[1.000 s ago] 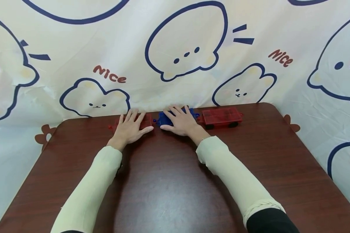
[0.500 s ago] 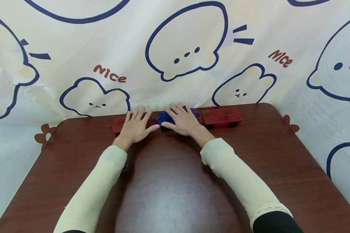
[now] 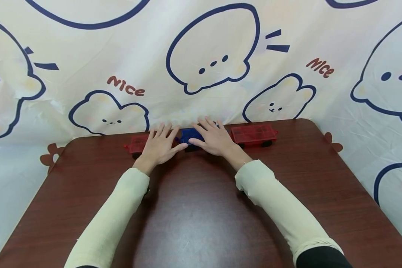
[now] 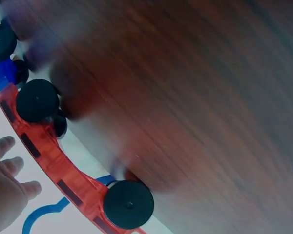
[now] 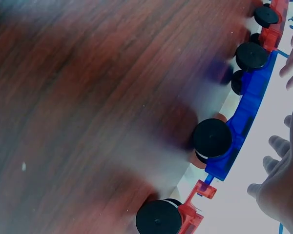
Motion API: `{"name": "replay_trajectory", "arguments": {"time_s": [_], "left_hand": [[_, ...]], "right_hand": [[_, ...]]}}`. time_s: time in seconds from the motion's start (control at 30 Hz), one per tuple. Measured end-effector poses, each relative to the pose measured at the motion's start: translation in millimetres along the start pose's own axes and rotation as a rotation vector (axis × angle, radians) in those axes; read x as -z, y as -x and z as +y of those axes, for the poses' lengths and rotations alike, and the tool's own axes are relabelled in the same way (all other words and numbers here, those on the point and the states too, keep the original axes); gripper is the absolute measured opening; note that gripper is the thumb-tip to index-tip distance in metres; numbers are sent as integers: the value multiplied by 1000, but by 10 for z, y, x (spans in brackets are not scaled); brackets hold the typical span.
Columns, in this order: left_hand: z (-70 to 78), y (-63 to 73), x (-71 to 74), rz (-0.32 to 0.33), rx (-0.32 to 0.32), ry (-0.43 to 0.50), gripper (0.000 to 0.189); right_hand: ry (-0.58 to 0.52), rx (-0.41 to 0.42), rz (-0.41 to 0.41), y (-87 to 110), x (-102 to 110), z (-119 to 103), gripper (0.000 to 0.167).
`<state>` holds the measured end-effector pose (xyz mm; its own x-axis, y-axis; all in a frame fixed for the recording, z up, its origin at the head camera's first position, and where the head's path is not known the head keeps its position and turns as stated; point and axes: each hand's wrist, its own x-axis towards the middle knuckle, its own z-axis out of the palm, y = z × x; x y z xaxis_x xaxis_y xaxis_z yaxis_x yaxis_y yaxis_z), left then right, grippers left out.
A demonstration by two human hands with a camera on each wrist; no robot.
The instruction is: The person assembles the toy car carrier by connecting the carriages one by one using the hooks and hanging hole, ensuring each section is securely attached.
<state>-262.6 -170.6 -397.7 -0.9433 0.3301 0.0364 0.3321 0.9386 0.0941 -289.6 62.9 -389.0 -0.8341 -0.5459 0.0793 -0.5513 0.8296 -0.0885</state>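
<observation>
Three translucent toy train cars with black wheels stand in a row along the table's far edge: a left red car (image 3: 138,144), a blue car (image 3: 189,135) and a right red car (image 3: 254,134). My left hand (image 3: 159,147) is spread over the right part of the left red car, its thumb toward the blue one. Over the blue car's right part is my right hand (image 3: 215,140), hiding its coupling to the right red car. In the left wrist view, fingers (image 4: 12,165) show a gap from the red car (image 4: 63,163). The right wrist view shows fingers (image 5: 279,145) apart from the blue car (image 5: 244,114).
The dark wooden table (image 3: 194,208) extends toward me from the cars. A white cloth (image 3: 207,108) printed with cartoon outlines hangs directly behind its far edge, and more of it lines both sides.
Both hands have slid a little to the right, fingers still spread. More of the left red car and of the blue car's left end now shows. The cars look unmoved.
</observation>
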Motion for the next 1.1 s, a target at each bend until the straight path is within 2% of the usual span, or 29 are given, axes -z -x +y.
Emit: {"name": "replay_trajectory", "arguments": {"time_s": [0.3, 0.63, 0.83, 1.1], "left_hand": [[119, -36, 14, 32, -17, -8, 90], [246, -94, 27, 38, -27, 3, 88], [257, -119, 20, 60, -29, 11, 87], [295, -131, 30, 53, -21, 20, 86]], "right_hand": [[6, -21, 32, 111, 17, 82, 77], [-21, -50, 48, 222, 42, 246, 76], [-20, -56, 49, 297, 57, 348, 75], [-59, -72, 43, 380, 53, 495, 74]]}}
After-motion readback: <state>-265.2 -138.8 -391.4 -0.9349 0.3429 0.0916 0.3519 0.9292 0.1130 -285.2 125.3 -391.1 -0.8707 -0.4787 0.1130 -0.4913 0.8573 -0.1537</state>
